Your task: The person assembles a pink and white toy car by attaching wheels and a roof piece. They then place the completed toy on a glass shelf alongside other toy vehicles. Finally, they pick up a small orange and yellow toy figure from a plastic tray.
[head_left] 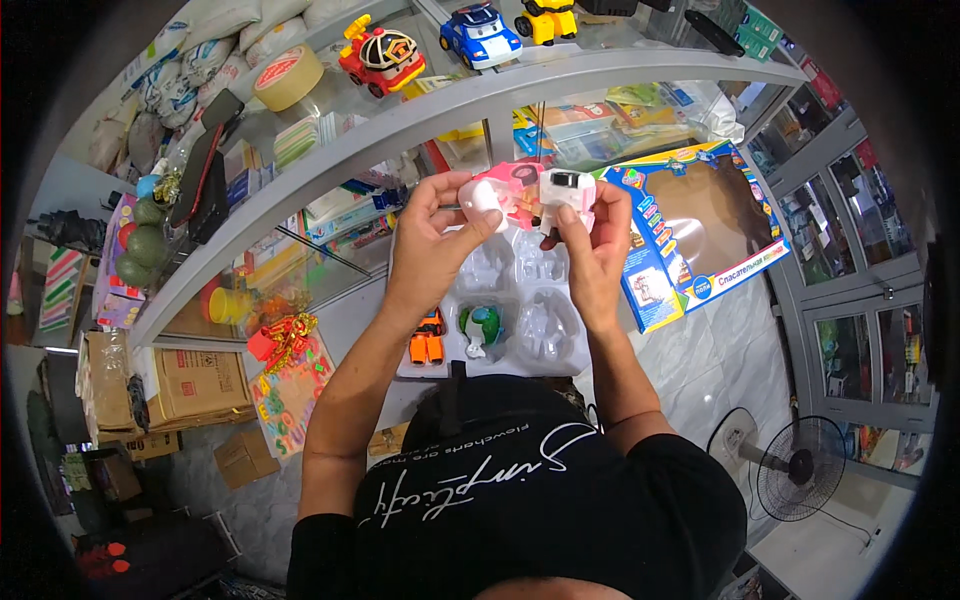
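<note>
A pink and white toy vehicle, its parts folded partly apart, is held up between my two hands. My left hand pinches its rounded white part. On the other side, my right hand grips the boxy white part with a black piece on top, thumb across it. Just below the hands lies a clear plastic tray with molded compartments. An orange toy and a green and white toy sit in its near left compartments, while the near right one holds no toy.
A blue and yellow toy box with a large window lies right of the tray. Along the glass counter's top stand a red toy vehicle, a blue and white toy car, a yellow toy and a tape roll. A fan stands at right.
</note>
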A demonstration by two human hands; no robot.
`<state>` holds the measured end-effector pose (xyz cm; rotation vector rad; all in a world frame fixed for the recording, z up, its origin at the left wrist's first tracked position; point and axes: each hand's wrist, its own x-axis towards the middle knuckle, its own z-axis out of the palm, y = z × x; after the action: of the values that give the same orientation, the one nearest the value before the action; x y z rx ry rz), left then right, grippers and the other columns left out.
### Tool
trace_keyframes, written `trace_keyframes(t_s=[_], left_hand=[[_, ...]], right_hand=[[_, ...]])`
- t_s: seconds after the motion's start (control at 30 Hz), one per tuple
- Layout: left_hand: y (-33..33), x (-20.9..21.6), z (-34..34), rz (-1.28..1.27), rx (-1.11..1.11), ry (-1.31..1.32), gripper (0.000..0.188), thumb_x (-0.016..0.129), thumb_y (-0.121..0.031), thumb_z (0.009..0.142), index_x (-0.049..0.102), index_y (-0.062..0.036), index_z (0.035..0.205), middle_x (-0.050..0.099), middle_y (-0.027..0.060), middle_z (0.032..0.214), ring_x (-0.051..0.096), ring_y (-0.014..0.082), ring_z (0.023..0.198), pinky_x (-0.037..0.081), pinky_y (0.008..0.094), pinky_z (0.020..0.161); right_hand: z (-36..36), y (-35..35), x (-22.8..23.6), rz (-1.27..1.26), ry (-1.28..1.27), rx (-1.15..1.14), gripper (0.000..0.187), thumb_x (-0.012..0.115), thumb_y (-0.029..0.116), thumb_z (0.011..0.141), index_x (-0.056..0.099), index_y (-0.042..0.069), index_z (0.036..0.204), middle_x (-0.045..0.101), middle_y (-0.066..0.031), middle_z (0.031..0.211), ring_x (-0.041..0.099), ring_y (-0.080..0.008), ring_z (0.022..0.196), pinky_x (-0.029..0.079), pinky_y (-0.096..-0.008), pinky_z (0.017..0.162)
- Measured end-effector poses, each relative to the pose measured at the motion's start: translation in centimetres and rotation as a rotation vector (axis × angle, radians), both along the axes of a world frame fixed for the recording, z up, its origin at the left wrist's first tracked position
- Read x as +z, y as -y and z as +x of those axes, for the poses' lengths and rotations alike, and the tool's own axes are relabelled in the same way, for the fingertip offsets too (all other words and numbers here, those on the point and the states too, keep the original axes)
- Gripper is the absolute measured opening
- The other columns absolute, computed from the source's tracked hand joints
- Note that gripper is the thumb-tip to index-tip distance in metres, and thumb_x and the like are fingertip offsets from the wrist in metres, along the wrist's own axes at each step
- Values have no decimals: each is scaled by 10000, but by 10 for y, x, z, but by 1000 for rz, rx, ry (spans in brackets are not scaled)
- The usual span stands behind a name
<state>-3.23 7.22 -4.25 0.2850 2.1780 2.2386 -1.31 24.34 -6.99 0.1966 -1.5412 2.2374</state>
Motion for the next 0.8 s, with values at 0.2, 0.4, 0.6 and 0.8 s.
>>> trace_keyframes(t_s=[0.2, 0.4, 0.6, 0.8], left_hand=[[-10, 0, 10, -97, 107, -158, 468, 747, -44, 772, 528, -27, 1186, 594, 87, 1119, 626, 141, 922, 525, 248, 704], [-16, 3, 17, -336, 232, -331, 443, 773, -72, 721, 593, -78, 1125, 600, 65, 1052, 628, 161, 847, 494, 268, 663], [-20, 18, 22, -508, 259, -496, 424, 772, -47, 729, 615, -77, 1122, 581, 32, 992, 592, 106, 807, 463, 238, 661], [-20, 19, 20, -530, 247, -546, 432, 782, -55, 721, 626, -83, 1123, 567, 26, 956, 580, 107, 793, 455, 237, 650]], right_hand=[[4, 6, -9, 12, -20, -46, 334, 634, 80, 891, 415, 22, 1136, 547, -72, 979, 550, -82, 769, 495, -226, 600], [6, 8, -10, -14, -39, -58, 326, 612, 87, 906, 401, 20, 1145, 546, -86, 990, 564, -96, 782, 525, -237, 605], [3, 8, -14, -187, -22, 24, 294, 568, 117, 934, 395, 28, 1155, 574, -116, 1025, 605, -128, 805, 540, -259, 592], [0, 6, -18, -265, 24, 96, 291, 539, 166, 951, 394, 42, 1171, 616, -121, 1027, 641, -155, 783, 547, -264, 572]])
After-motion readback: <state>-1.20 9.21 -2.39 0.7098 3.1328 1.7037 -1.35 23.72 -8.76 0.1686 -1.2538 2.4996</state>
